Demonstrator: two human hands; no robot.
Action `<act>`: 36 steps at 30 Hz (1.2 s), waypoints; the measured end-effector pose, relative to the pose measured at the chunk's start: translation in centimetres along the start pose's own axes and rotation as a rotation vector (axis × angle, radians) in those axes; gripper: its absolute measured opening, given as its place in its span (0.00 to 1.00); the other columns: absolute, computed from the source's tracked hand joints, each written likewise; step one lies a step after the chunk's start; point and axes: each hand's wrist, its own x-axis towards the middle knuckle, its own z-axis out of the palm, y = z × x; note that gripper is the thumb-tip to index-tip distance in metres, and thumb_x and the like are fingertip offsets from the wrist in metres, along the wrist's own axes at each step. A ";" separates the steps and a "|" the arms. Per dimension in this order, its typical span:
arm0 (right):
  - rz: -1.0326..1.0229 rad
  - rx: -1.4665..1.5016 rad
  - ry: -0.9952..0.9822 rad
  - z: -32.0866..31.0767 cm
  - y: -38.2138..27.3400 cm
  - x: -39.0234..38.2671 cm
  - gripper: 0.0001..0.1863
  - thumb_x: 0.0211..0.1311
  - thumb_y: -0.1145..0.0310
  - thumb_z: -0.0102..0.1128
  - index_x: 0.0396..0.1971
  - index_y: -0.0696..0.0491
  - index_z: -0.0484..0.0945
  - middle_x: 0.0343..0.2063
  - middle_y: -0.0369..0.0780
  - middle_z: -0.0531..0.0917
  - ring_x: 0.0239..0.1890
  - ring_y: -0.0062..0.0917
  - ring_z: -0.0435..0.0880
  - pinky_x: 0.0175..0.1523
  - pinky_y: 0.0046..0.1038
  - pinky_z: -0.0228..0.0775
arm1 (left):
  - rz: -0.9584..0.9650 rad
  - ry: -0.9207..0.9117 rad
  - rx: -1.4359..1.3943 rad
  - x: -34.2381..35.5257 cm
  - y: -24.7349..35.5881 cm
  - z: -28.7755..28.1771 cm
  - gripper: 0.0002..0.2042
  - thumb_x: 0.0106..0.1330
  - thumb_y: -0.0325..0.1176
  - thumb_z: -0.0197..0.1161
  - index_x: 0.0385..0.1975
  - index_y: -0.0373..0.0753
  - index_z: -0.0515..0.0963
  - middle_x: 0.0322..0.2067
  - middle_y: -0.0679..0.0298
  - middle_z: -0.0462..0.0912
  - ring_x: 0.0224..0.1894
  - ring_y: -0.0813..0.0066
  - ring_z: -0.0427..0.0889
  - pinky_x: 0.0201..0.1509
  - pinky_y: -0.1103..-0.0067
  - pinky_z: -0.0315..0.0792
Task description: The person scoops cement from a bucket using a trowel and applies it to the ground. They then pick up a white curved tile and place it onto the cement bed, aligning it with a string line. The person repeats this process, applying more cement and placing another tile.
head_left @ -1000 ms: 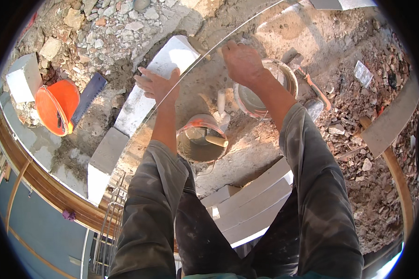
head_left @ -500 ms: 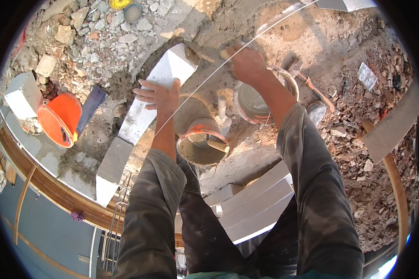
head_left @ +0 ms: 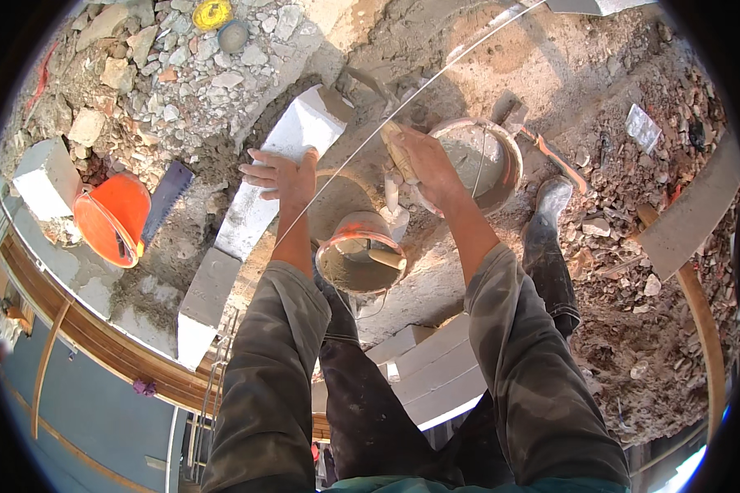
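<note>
My left hand lies with fingers spread on a long white block, part of a row with a grey-topped block. My right hand is closed round a pale wooden tool; its working end is hard to make out. Beside that hand stands a bucket of wet grey mortar. Between my forearms is a smaller orange-and-grey bucket with a wooden-handled tool inside. A trowel rests between the buckets. A taut white string crosses diagonally above the ground.
An orange bucket lies tipped at the left, with a dark saw blade and a white block next to it. Rubble covers the right side, where an orange-handled tool lies. Grey blocks sit near my legs.
My right hand has come nearer and turned, bringing the wooden tool back towards me. My left hand stays on the white block. My right boot now shows beside the mortar bucket.
</note>
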 end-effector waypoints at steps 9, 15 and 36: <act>0.036 -0.091 -0.060 2.4 3.6 -10.3 0.28 0.69 0.63 0.55 0.65 0.58 0.66 0.36 0.39 0.82 0.35 0.26 0.82 0.40 0.32 0.77 | -0.009 0.026 -0.024 0.4 -0.3 0.1 0.63 0.54 0.51 0.68 0.70 0.30 0.20 0.68 0.31 0.12 0.70 0.30 0.09 0.68 0.37 0.24; -0.383 -1.055 0.419 0.9 1.8 -2.6 0.27 0.59 0.70 0.58 0.61 0.51 0.70 0.45 0.51 0.81 0.47 0.45 0.84 0.50 0.43 0.77 | -0.015 -0.012 -0.015 -0.5 0.6 -0.7 0.63 0.55 0.51 0.67 0.70 0.30 0.19 0.68 0.30 0.11 0.70 0.30 0.09 0.69 0.37 0.24; -0.585 -1.686 -0.032 -3.6 -6.7 9.0 0.28 0.50 0.73 0.61 0.57 0.51 0.76 0.46 0.46 0.81 0.50 0.43 0.81 0.55 0.41 0.75 | 0.020 -0.023 0.027 0.3 -0.6 0.2 0.63 0.57 0.51 0.68 0.70 0.30 0.18 0.68 0.31 0.11 0.70 0.30 0.08 0.69 0.38 0.24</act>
